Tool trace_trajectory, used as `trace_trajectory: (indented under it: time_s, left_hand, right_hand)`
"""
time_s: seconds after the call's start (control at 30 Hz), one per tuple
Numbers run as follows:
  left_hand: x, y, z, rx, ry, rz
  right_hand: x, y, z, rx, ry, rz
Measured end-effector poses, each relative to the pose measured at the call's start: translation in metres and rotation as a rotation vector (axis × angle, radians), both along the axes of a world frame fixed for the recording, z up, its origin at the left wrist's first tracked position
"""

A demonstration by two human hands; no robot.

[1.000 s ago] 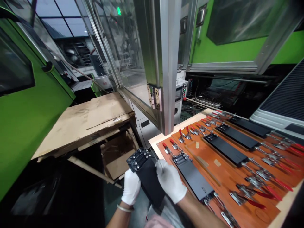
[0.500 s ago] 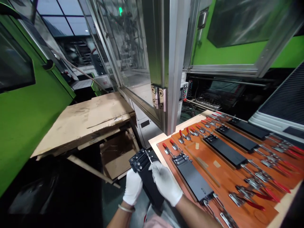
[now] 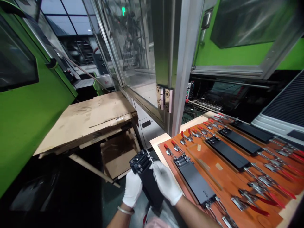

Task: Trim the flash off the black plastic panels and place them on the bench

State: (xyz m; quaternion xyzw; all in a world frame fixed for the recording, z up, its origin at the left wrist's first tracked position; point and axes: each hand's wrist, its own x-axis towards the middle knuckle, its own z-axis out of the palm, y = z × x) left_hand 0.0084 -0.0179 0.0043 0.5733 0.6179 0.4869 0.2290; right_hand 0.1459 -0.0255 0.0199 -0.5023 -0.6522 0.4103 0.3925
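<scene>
A long black plastic part [image 3: 150, 186] with metal studs at its upper end is held up in front of me, tilted. Gloved in white, my left hand [image 3: 133, 187] is closed round its left edge near the studded end. My right hand [image 3: 165, 181], also in a white glove, pinches a thin light-coloured rod [image 3: 149, 155] over the right side of that end. What kind of tool the rod is cannot be made out. To the right, a similar black part [image 3: 194, 180] lies on the orange fixture board [image 3: 206, 164] between toggle clamps.
Several more black parts [image 3: 228, 153] sit farther along the board, among red-handled toggle clamps [image 3: 258, 202]. A cardboard-covered table [image 3: 95, 114] stands at the left. A metal-framed door [image 3: 174, 95] with hinges rises straight ahead. Green machines [image 3: 21, 120] flank me.
The view has turned slightly left, so the surroundings shift right. Both hands keep their hold on the black part and the rod, with hardly any movement.
</scene>
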Motion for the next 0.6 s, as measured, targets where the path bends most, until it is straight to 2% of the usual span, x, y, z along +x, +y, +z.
trace_trajectory:
  time_s: [0.1, 0.17, 0.23, 0.3, 0.4, 0.47, 0.53, 0.6]
  left_hand:
    - [-0.01, 0.002, -0.007, -0.021, -0.005, -0.001]
    - [-0.021, 0.003, -0.011, -0.036, -0.015, 0.027]
    - [-0.035, 0.003, -0.016, -0.038, -0.035, 0.068]
    - [-0.051, -0.001, -0.022, -0.053, -0.106, 0.129]
    - [-0.077, -0.01, -0.028, -0.127, -0.238, 0.244]
    - [-0.09, -0.017, -0.029, -0.153, -0.256, 0.285]
    - [-0.097, -0.023, -0.027, -0.142, -0.266, 0.306]
    - [-0.098, -0.026, -0.023, -0.138, -0.319, 0.324]
  right_hand:
    - [-0.012, -0.003, 0.008, -0.021, 0.012, 0.148]
    - [-0.022, 0.006, 0.008, -0.133, 0.12, 0.16]
    - [-0.03, 0.031, 0.001, -0.311, 0.239, -0.008]
    - [-0.037, 0.069, -0.011, -0.45, 0.267, -0.15]
    - [-0.047, 0.13, -0.026, -0.578, 0.238, -0.168]
    - [-0.057, 0.161, -0.03, -0.633, 0.231, -0.17]
    - [-0.071, 0.179, -0.029, -0.636, 0.243, -0.193]
    - [-0.088, 0.185, -0.025, -0.595, 0.274, -0.222]
